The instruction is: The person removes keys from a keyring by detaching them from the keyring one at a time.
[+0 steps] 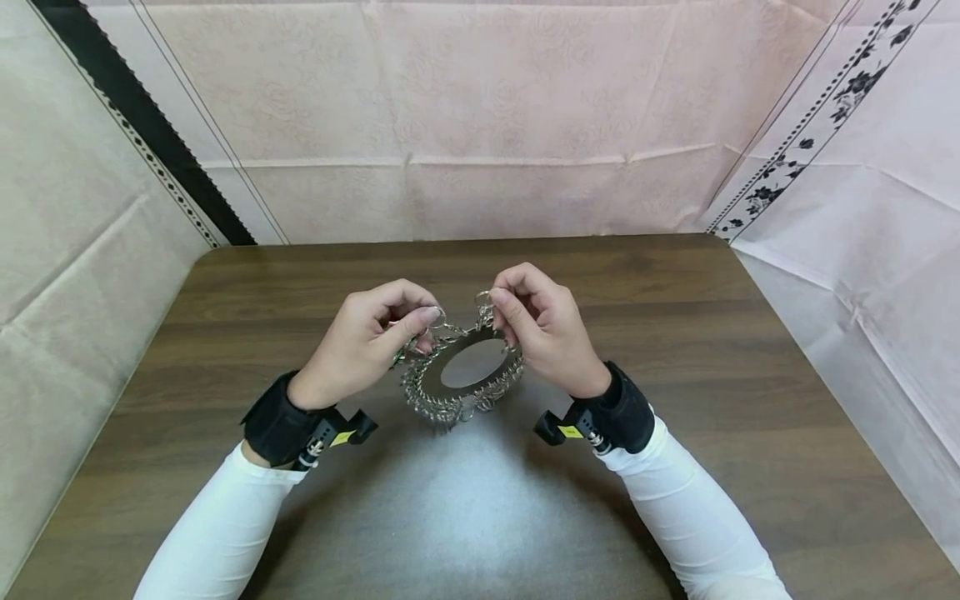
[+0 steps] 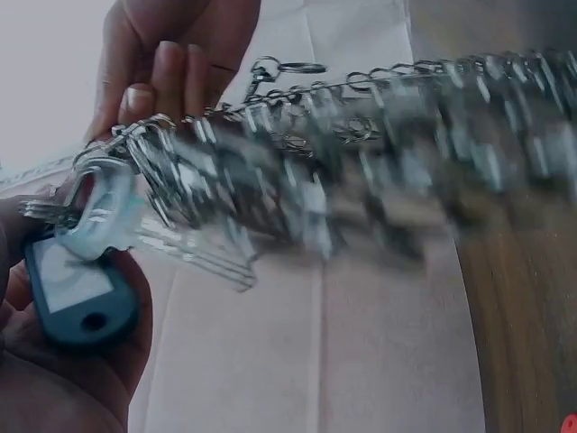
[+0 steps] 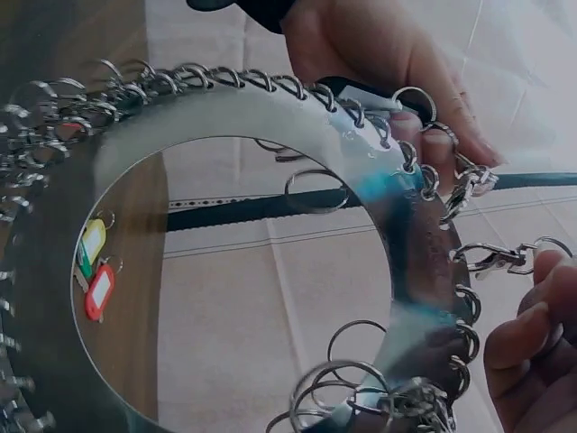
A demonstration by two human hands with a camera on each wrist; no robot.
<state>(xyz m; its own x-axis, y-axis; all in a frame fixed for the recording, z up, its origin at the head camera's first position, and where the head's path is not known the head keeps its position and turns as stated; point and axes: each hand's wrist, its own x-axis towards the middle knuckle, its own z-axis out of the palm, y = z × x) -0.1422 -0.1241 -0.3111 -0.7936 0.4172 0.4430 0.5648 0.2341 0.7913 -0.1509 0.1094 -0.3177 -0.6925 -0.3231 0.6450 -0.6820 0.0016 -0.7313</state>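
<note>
A flat metal hoop (image 1: 435, 379) with a large round opening is held up between both hands over the table. Small rings and swivel clasps line its edge. My left hand (image 1: 367, 342) grips a dark key tag (image 2: 77, 307) with a white label, at the hoop's left side. The tag's metal split ring (image 3: 416, 104) stands by a clasp (image 3: 469, 191) on the hoop's edge. My right hand (image 1: 540, 321) pinches the ring end of a neighbouring swivel clasp (image 3: 496, 260). Some clasps are blurred in the left wrist view.
Through the hoop's opening, the right wrist view shows a yellow key tag (image 3: 92, 242) and a red key tag (image 3: 100, 290) on the wooden table (image 1: 750, 400). Pale patterned cloth (image 1: 525, 108) hangs behind the table and at both sides.
</note>
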